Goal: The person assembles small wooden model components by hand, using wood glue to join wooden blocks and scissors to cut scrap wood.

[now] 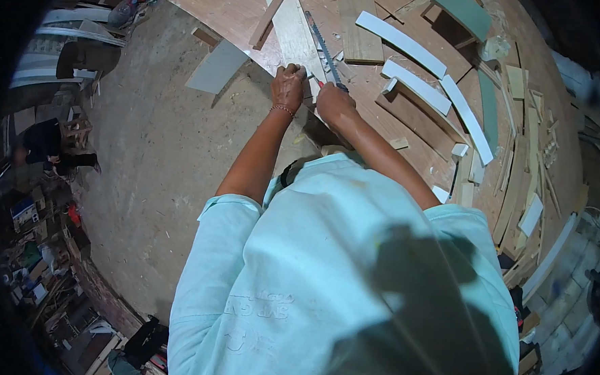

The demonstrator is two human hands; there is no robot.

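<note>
My left hand (pixel 289 88), a beaded bracelet at its wrist, is closed at the near end of a long pale board (pixel 296 34), with a small dark piece at its fingertips. Close on its right, my right hand (pixel 335 102) is closed in a fist, and a small red tip (pixel 320 84) shows beside its thumb; I cannot tell what is inside the fist. A saw blade (pixel 323 46) runs away from the right knuckles along the board's right side, its dark end overlapping the hand. Across the board's left edge lies a brown wood strip (pixel 272 15).
Curved white-faced pieces (pixel 402 43) and a green-topped curved piece (pixel 462 13) lie on the plywood worktable (pixel 369 89). Wood strips (pixel 532 152) crowd its right side. A grey panel (pixel 218 68) juts out past the table's left edge. A person (pixel 44 140) is at the far left.
</note>
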